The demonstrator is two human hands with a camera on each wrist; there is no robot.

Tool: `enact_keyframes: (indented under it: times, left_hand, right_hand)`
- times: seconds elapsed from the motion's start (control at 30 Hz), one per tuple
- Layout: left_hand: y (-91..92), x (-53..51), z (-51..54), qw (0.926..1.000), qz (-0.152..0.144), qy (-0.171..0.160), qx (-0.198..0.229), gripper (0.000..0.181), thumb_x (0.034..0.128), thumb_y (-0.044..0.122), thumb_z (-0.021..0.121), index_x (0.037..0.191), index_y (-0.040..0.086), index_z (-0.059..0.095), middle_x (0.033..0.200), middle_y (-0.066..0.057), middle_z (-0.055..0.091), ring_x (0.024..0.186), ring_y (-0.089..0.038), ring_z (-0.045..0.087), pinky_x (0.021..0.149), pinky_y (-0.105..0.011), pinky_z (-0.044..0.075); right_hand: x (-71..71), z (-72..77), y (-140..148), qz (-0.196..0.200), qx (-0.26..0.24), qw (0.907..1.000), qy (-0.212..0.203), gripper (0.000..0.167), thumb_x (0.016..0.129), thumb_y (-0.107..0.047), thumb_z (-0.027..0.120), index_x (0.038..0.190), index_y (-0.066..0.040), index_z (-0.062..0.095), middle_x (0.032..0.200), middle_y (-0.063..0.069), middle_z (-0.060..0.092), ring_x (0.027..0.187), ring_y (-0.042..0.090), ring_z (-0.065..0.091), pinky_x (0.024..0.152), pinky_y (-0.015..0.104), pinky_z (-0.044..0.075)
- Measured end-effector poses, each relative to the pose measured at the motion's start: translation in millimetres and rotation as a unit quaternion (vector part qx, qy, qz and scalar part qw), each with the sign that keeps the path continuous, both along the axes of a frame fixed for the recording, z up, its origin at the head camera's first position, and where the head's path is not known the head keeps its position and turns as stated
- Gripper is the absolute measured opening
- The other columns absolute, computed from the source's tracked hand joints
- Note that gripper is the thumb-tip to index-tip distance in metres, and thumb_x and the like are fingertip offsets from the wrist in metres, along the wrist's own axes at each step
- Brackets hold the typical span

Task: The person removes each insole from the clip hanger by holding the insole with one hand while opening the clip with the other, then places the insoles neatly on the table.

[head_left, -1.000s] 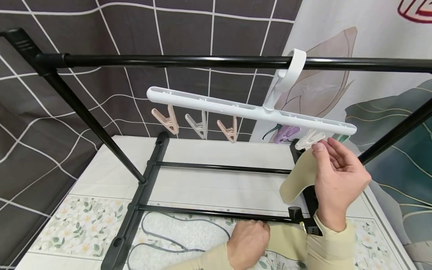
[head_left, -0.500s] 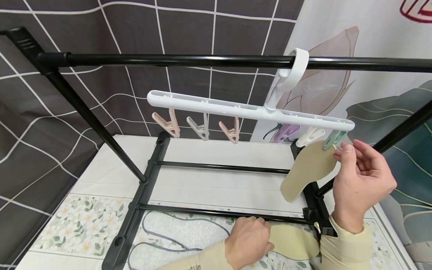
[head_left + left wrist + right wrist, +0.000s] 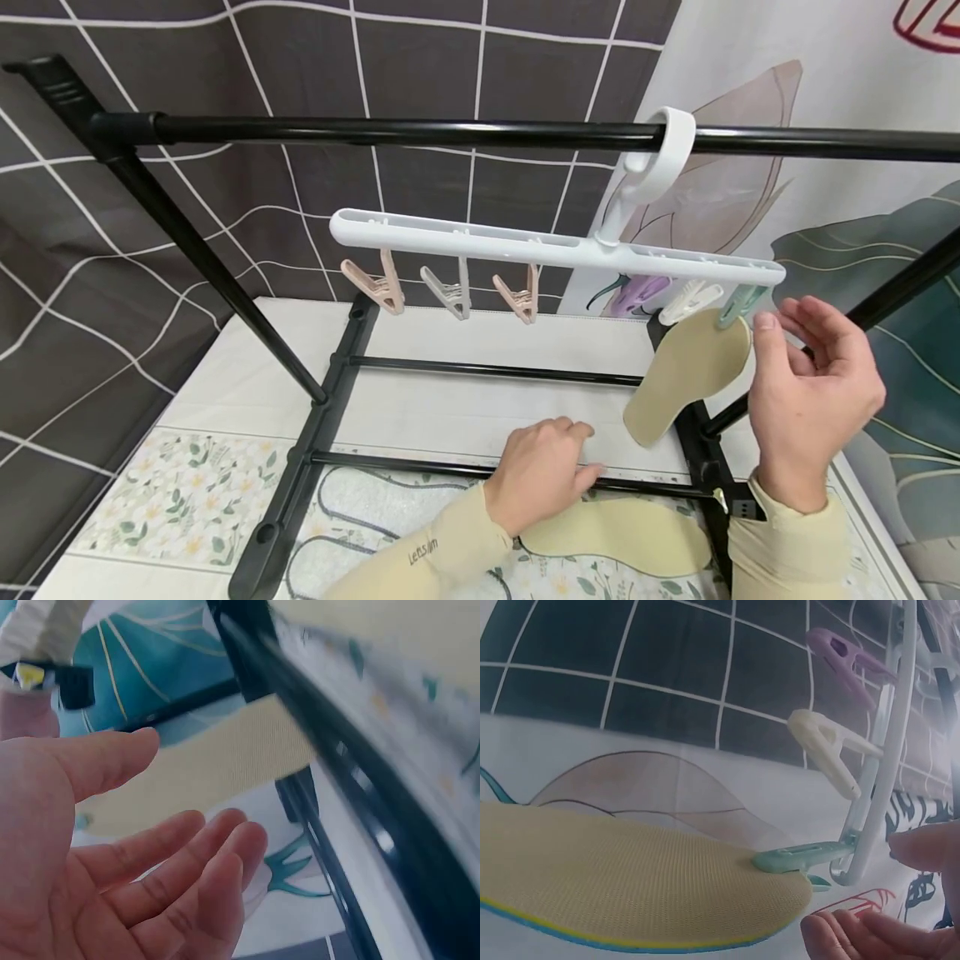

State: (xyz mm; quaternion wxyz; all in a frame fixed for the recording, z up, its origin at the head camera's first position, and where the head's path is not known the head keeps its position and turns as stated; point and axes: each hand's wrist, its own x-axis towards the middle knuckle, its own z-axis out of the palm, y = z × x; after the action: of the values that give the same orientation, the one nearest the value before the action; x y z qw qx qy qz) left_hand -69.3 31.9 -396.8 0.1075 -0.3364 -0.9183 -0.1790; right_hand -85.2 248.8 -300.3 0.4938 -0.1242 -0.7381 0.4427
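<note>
A beige insole hangs from the green clothespin at the right end of a white clip hanger. In the right wrist view, the green clothespin bites the tip of that insole. My right hand is just right of the clothespin, thumb and fingers apart, holding nothing. My left hand hovers by the rack's lower bar, fingers loosely extended; the left wrist view shows the palm with nothing in it. Below it a second beige insole lies on the floral cloth.
The hanger's hook hangs on the rack's black top rail. Pink, grey, purple and white clothespins dangle from it. White insole shapes outlined in grey lie at front left. Black side posts flank the space.
My right hand has released the insole, which now hangs in the green clothespin, and moved right. My left hand has lifted off the lying insole and moved up over the lower bar.
</note>
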Motion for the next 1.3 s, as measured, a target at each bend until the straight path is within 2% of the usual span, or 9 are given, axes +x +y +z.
enact_keyframes:
  times: [0.2, 0.57, 0.8, 0.97, 1.17, 1.3]
  left_hand:
    - [-0.4, -15.5, 4.2, 0.9992, 0.014, 0.012, 0.036, 0.047, 0.0901, 0.045, 0.073, 0.122, 0.011, 0.070, 0.104, -0.001, 0.072, 0.087, -0.015, 0.070, 0.061, -0.026, 0.057]
    - [10.8, -33.4, -0.6, 0.9975, 0.032, -0.032, 0.055, 0.073, 0.0905, 0.049, 0.071, 0.145, 0.006, 0.048, 0.123, -0.009, 0.065, 0.101, -0.021, 0.067, 0.076, -0.033, 0.059]
    - [19.7, -45.3, -4.1, 0.9943, 0.044, -0.083, 0.051, 0.083, 0.0896, 0.054, 0.070, 0.151, 0.007, 0.040, 0.131, -0.009, 0.061, 0.112, -0.021, 0.063, 0.084, -0.034, 0.057]
    - [30.1, -49.2, -5.9, 0.9902, 0.039, -0.121, 0.056, 0.086, 0.0869, 0.056, 0.073, 0.152, 0.009, 0.041, 0.134, -0.008, 0.059, 0.116, -0.020, 0.061, 0.088, -0.033, 0.055]
    - [43.6, -47.7, -5.6, 0.9891, 0.033, -0.131, 0.060, 0.094, 0.0826, 0.056, 0.077, 0.154, 0.011, 0.037, 0.141, -0.006, 0.054, 0.124, -0.017, 0.057, 0.093, -0.031, 0.054]
    - [50.8, -46.9, -4.1, 0.9893, 0.021, -0.130, 0.063, 0.097, 0.0810, 0.055, 0.079, 0.155, 0.010, 0.034, 0.143, -0.005, 0.052, 0.127, -0.016, 0.054, 0.096, -0.030, 0.052]
  right_hand:
    - [-5.7, 6.2, 2, 0.032, -0.019, 0.9980, -0.050, 0.046, 0.091, -0.017, 0.074, 0.135, -0.011, 0.062, 0.126, 0.007, 0.067, 0.108, 0.010, 0.067, 0.096, 0.021, 0.050]
    - [-12.9, 10.4, 6, 0.009, 0.002, 0.9940, -0.109, 0.046, 0.093, -0.024, 0.073, 0.136, -0.011, 0.063, 0.130, 0.010, 0.067, 0.108, 0.005, 0.066, 0.096, 0.020, 0.049]
    - [-17.5, 9.3, 8, 0.001, 0.002, 0.9953, -0.097, 0.039, 0.090, -0.027, 0.075, 0.127, -0.015, 0.071, 0.113, 0.001, 0.073, 0.087, -0.007, 0.065, 0.084, 0.012, 0.052]
    - [-15.3, 8.7, 9, -0.004, 0.009, 0.9963, -0.085, 0.034, 0.090, -0.030, 0.076, 0.120, -0.017, 0.075, 0.101, -0.010, 0.074, 0.081, -0.006, 0.065, 0.079, 0.011, 0.052]
    - [-10.9, 8.6, 9, 0.002, 0.028, 0.9970, -0.072, 0.030, 0.091, -0.031, 0.074, 0.118, -0.017, 0.077, 0.102, -0.009, 0.075, 0.085, -0.008, 0.066, 0.080, 0.013, 0.052]
    - [-9.6, 9.2, 9, 0.007, 0.021, 0.9978, -0.063, 0.029, 0.090, -0.029, 0.076, 0.116, -0.015, 0.077, 0.097, -0.014, 0.074, 0.084, -0.008, 0.067, 0.076, 0.011, 0.051]
